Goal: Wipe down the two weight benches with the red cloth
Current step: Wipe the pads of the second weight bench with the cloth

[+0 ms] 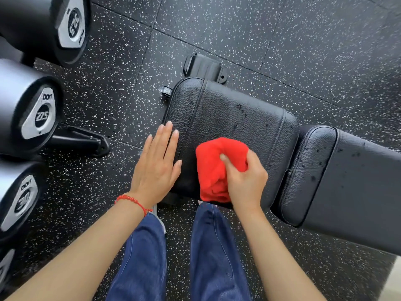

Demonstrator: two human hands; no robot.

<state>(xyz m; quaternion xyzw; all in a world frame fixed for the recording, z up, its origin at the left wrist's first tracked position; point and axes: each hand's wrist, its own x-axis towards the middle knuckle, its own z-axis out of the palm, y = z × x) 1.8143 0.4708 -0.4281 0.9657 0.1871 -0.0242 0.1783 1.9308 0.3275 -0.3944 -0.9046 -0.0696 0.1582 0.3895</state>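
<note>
One black weight bench lies across the middle of the head view, with a square seat pad (230,118) on the left and a long back pad (351,183) running off to the right. Dark specks dot both pads. My right hand (245,179) grips a bunched red cloth (214,168) and holds it on the near part of the seat pad. My left hand (157,164) lies flat with straight fingers at the seat pad's left edge. A second bench is not in view.
Black dumbbells (41,114) on a rack fill the left edge, marked 27.5 and other weights. A rack foot (86,142) juts toward the bench. The bench's own foot (204,67) shows behind the seat. Speckled rubber floor (282,40) surrounds everything. My legs stand just before the bench.
</note>
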